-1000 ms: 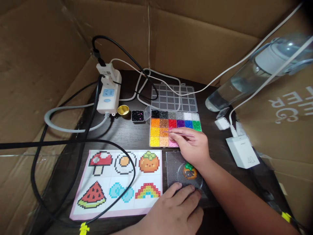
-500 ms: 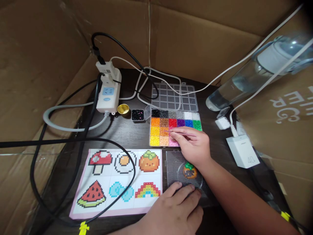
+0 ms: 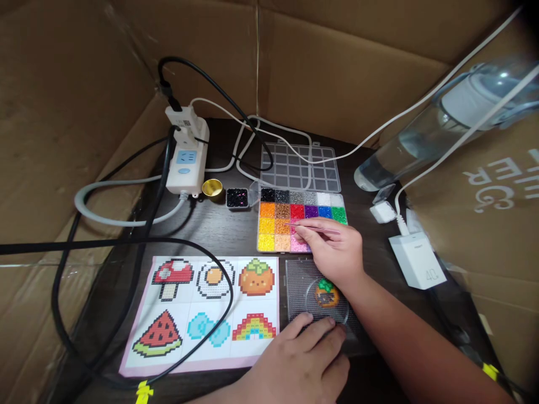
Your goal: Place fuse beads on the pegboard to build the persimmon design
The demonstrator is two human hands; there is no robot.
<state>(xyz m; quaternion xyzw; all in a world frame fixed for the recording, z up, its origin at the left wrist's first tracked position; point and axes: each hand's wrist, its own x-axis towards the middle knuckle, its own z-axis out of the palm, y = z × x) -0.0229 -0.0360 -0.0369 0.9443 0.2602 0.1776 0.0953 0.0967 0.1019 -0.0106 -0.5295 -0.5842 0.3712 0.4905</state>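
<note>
My right hand (image 3: pixel 334 251) pinches thin pink tweezers (image 3: pixel 314 227) whose tip sits over the orange compartments of the bead box (image 3: pixel 269 242), a tray of many coloured beads. My left hand (image 3: pixel 297 362) lies flat with fingers spread on the lower edge of the clear pegboard (image 3: pixel 297 283). On the pegboard sits a small orange and green bead figure (image 3: pixel 327 293). A pattern sheet (image 3: pixel 202 311) with six pixel pictures lies left of the pegboard.
The box's clear lid (image 3: pixel 300 167) lies open behind it. A white power strip (image 3: pixel 186 160), black and white cables (image 3: pixel 126 247), a gold cap (image 3: pixel 212 189), a small tub of black beads (image 3: pixel 237 198), a white charger (image 3: pixel 416 261) and a lying clear bottle (image 3: pixel 438 123) surround the dark table. Cardboard walls enclose it.
The tweezer tip has shifted slightly right within the bead box. My left hand stays on the pegboard.
</note>
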